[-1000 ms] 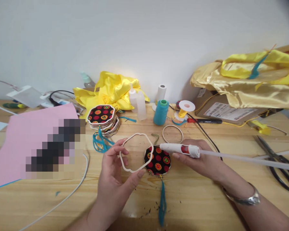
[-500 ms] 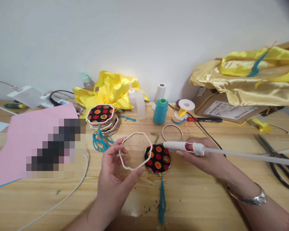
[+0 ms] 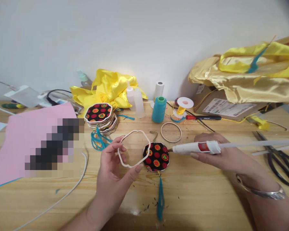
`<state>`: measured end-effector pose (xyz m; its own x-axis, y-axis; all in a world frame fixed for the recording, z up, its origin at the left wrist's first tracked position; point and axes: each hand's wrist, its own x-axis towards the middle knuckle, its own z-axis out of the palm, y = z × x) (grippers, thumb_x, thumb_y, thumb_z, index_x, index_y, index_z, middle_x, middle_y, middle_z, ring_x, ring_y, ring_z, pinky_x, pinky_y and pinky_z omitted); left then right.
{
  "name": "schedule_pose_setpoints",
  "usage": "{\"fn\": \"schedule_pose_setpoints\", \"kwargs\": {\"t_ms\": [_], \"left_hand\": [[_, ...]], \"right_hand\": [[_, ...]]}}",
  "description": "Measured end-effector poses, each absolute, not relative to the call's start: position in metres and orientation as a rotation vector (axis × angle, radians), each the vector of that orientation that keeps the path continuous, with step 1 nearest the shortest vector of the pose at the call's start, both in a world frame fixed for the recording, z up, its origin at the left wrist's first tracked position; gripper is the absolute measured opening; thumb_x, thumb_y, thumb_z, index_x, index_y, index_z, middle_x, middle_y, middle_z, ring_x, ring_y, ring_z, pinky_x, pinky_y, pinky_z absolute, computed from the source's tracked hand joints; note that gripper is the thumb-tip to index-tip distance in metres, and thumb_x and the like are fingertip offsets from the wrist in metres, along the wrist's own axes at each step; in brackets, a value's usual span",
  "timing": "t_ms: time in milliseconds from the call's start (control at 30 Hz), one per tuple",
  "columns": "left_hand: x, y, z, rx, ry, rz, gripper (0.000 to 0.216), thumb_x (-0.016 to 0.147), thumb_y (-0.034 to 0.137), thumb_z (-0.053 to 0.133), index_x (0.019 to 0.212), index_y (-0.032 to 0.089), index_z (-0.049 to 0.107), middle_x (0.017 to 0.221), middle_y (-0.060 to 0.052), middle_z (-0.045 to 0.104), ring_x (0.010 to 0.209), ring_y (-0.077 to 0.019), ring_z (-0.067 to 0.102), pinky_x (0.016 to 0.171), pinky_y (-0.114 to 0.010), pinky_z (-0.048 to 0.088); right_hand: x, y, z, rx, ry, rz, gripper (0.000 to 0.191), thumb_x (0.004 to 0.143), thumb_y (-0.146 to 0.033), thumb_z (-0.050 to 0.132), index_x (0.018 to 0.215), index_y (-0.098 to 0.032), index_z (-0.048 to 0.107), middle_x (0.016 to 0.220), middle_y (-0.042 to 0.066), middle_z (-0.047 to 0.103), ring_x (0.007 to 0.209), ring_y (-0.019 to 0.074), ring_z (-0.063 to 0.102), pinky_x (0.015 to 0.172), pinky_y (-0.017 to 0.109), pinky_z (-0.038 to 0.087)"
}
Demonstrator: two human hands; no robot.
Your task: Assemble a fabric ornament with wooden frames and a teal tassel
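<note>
My left hand [image 3: 113,173] pinches a pale wooden scalloped frame [image 3: 134,148] between thumb and fingers, holding it just above the wooden table [image 3: 197,199]. Right beside the frame lies a round black fabric piece with red and yellow flowers [image 3: 156,157], with a teal tassel [image 3: 161,199] trailing toward me. My right hand [image 3: 216,154] grips a white glue gun [image 3: 195,147] with a long clear glue stick [image 3: 257,145] sticking out to the right. Its nozzle points left, at the right edge of the fabric piece.
A stack of finished patterned pieces [image 3: 101,117] sits behind the frame, with teal thread spool [image 3: 159,109], white bottles [image 3: 136,101], a wooden ring [image 3: 171,132] and yellow satin [image 3: 110,88]. Pink paper [image 3: 26,128] lies left; scissors [image 3: 279,160] and a cardboard box [image 3: 221,107] right.
My right hand has drawn the glue gun to the right, so its nozzle moved off the fabric piece to its right edge. The left hand keeps the frame almost still.
</note>
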<state>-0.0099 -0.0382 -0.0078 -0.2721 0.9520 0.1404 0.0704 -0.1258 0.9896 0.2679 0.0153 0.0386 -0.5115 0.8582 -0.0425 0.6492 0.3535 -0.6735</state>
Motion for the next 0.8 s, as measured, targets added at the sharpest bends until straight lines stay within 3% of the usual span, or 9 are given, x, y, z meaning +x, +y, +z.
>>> {"fn": "schedule_pose_setpoints", "kwargs": {"t_ms": [600,800], "left_hand": [[-0.011,-0.0388,-0.0094,1.203,1.353,1.461,0.05,0.061,0.019,0.078,0.103,0.026,0.051,0.118,-0.005,0.048,0.102,-0.0204,0.049,0.079,-0.032,0.041],[-0.011,-0.038,-0.0088,1.196,1.359,1.492,0.05,0.059,0.016,0.078,0.101,0.026,0.052,0.119,-0.004,0.048,0.094,-0.0173,0.048,0.076,-0.03,0.04]], "right_hand": [[0.2692,0.0119,0.0426,-1.286,-2.315,1.082,0.035,0.079,-0.04,0.059,0.055,-0.019,0.045,0.051,-0.003,0.045,0.046,0.0094,0.041,0.044,0.023,0.033],[0.2735,0.0155,0.0409,-1.303,-2.273,0.928,0.037,0.082,-0.041,0.057,0.055,-0.02,0.042,0.051,-0.003,0.042,0.046,0.0096,0.039,0.044,0.024,0.03]]}}
